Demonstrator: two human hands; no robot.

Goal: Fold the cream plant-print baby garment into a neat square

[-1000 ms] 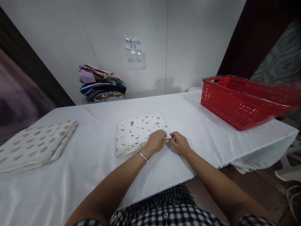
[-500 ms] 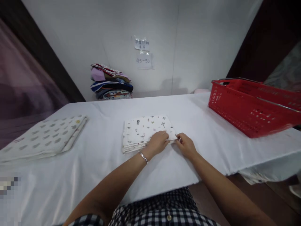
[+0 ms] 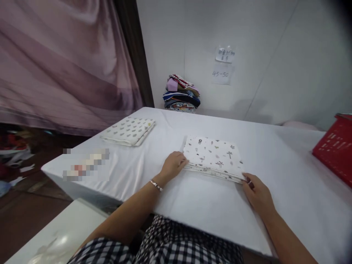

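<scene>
A white cloth (image 3: 211, 156) with small printed animals and plants lies on the white-covered table (image 3: 209, 209), folded into a thick rectangle with its layered edge towards me. At its near left corner, my left hand (image 3: 173, 165), with a bracelet on the wrist, pinches the edge. Thumb and fingers of my right hand (image 3: 258, 192) are closed on the near right corner, and a ring shows there. Farther left lies a second folded cloth (image 3: 129, 130) with grey leaf-like prints, touched by neither hand.
Against the wall stands a stack of folded fabrics (image 3: 182, 93), below two paper signs (image 3: 221, 73). A red basket (image 3: 334, 146) sits at the right. Pink drapery (image 3: 68, 66) hangs at the left, and a white surface (image 3: 66, 227) with clear plastic lies low at the front left.
My view has swung left. My left hand has moved from the cloth's near right part to its near left corner and grips there. My right hand stays at the right corner.
</scene>
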